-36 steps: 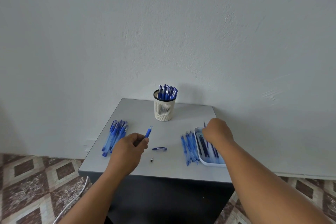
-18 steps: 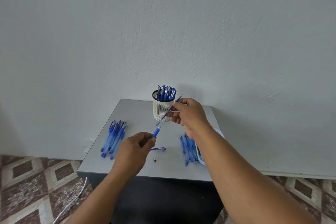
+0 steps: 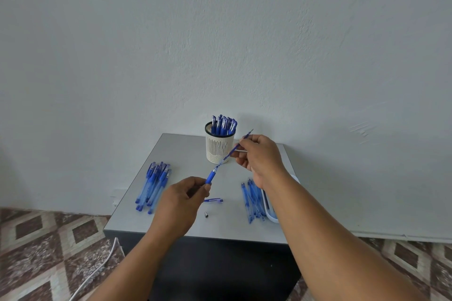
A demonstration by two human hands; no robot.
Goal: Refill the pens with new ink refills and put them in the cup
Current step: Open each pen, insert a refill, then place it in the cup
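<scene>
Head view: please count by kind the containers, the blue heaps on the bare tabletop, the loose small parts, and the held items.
Containers: 2, cup, tray.
Blue heaps: 2, left heap, right heap.
Loose small parts: 2, cap, tip.
Held items: 2, pen barrel (left hand), refill (right hand).
Total: 8.

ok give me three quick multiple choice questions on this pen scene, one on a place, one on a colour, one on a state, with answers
1. Where is the cup?
A. at the table's far edge
B. on the floor
C. in the tray

2. What colour is the cup?
A. red
B. cream
C. black

3. What is the right hand doing?
A. resting flat
B. pinching a thin refill
C. lifting the cup

Answers:
1 A, it stands near the wall.
2 B, its slotted wall is cream.
3 B, the refill points at the barrel in the left hand.
</scene>
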